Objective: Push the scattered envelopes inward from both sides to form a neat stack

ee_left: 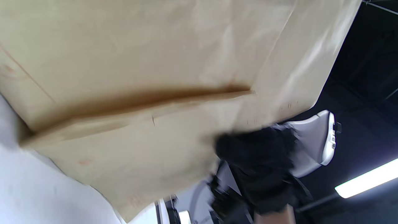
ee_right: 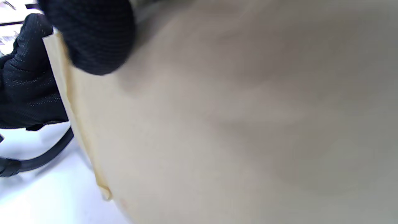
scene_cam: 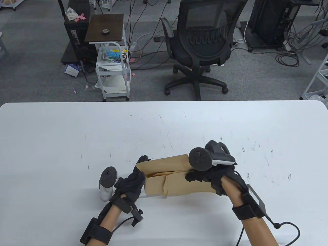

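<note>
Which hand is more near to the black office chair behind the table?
Right. The right hand lies almost straight below the office chair in the table view; the left hand lies further to the left and lower.

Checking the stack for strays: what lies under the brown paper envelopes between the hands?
Under the brown paper envelopes only the white table shows around their edges. The left hand and right hand cover both ends, so anything beneath stays hidden.
</note>
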{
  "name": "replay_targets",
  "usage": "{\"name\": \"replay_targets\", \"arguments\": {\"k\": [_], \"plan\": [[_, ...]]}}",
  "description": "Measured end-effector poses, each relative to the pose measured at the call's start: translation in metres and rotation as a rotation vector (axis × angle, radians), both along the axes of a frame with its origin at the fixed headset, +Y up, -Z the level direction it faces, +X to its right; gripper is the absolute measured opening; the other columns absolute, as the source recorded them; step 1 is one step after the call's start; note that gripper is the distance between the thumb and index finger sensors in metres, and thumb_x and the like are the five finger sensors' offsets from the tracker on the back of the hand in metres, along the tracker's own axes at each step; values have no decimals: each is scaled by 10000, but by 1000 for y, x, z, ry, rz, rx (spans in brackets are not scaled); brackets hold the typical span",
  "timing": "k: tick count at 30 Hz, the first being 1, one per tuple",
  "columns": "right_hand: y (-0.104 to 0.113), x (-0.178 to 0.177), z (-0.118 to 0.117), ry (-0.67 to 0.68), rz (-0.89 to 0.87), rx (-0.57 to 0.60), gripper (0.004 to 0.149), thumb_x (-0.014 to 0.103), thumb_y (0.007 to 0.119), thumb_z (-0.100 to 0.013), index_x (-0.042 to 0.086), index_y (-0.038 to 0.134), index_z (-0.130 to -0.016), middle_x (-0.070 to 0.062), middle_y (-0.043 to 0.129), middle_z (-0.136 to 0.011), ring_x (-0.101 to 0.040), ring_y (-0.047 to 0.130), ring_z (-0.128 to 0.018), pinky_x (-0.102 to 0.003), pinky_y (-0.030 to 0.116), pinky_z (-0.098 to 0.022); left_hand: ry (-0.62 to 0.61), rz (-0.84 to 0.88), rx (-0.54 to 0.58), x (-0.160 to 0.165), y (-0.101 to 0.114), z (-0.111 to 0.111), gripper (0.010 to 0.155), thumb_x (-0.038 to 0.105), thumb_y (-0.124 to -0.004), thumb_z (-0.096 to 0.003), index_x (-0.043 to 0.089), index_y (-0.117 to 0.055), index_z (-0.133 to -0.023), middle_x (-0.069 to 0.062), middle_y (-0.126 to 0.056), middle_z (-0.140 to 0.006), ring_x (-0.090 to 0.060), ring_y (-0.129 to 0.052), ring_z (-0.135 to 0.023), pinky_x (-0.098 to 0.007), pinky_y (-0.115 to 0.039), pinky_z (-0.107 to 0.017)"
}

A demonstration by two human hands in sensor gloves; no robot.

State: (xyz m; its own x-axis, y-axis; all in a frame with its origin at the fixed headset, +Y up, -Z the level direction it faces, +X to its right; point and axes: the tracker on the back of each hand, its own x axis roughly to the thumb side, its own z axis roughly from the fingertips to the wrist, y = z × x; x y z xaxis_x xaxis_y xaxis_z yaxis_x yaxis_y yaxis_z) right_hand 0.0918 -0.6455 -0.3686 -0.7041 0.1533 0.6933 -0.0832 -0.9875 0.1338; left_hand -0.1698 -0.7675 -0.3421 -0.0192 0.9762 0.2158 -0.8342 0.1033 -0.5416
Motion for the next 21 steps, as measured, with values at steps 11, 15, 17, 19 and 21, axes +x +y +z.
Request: {"name": "replay_targets", "arguments": {"k": [11, 15, 17, 19, 21], "plan": [[5, -16, 6, -10, 219, 83, 503, 359, 830, -417, 195, 792, -892, -23, 1009, -747, -306, 990, -660, -617, 688, -635, 437, -93, 415, -29, 66, 16, 551, 455, -778, -488, 344, -661, -1015, -66, -680, -1110, -464, -612, -1060, -682, -553, -741], [-6, -12, 1, -8, 130, 87, 414, 320, 862, -397, 211, 863, -797, -7, 1042, -660, -267, 1031, -571, -593, 726, -613, 557, -48, 304, -40, 43, 12, 413, 440, -778, -473, 357, -818, -875, -11, -841, -1000, -420, -771, -981, -640, -656, -703], [2, -9, 2, -21, 88, 115, 407, 321, 863, -394, 214, 870, -786, 5, 1053, -639, -258, 1038, -554, -588, 735, -607, 481, 139, 72, -44, 21, 5, 418, 423, -765, -494, 351, -813, -902, -88, -778, -1050, -483, -685, -1009, -685, -587, -709], [12, -7, 5, -26, 53, 130, 412, 324, 854, -403, 208, 863, -798, 3, 1047, -648, -258, 1032, -563, -588, 730, -612, 458, 255, -45, -46, 8, 1, 420, 394, -784, -508, 314, -829, -918, -148, -738, -1070, -528, -596, -1031, -720, -490, -729], [14, -3, 3, -55, 13, 141, 414, 326, 847, -411, 209, 856, -807, -1, 1039, -665, -264, 1025, -581, -596, 719, -619, 546, 93, -72, -51, 3, -2, 430, 405, -797, -486, 303, -862, -898, -173, -754, -1056, -547, -618, -1004, -716, -499, -716]]}}
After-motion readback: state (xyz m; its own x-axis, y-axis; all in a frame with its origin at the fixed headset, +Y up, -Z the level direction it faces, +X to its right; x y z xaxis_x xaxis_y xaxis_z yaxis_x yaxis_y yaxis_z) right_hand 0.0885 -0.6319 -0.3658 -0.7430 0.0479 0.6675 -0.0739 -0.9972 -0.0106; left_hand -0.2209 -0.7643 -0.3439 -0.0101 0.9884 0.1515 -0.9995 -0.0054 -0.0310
